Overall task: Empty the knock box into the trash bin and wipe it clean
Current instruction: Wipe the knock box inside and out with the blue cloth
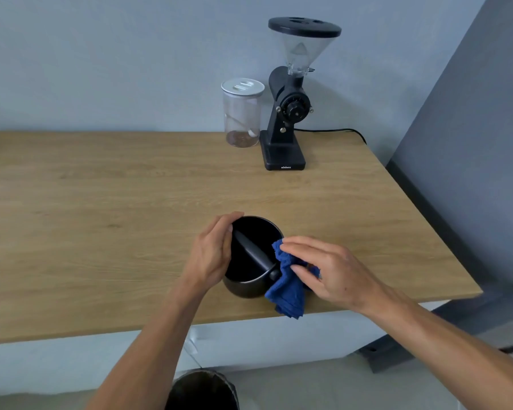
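Observation:
A round black knock box (249,287) with a dark bar across its mouth stands upright near the front edge of the wooden counter (101,220). My left hand (212,251) grips its left rim. My right hand (328,269) holds a crumpled blue cloth (288,291) against the box's right rim, and the cloth hangs down the outside wall past the counter edge. The inside of the box looks dark; I cannot tell if anything is in it. A black-lined trash bin (202,390) stands on the floor below, partly behind my left forearm.
At the back of the counter stand a black coffee grinder (289,113) with a clear hopper and a clear lidded jar (242,113) holding some grounds. A black cable (332,131) runs off the grinder to the right. The counter ends at the right near a grey wall.

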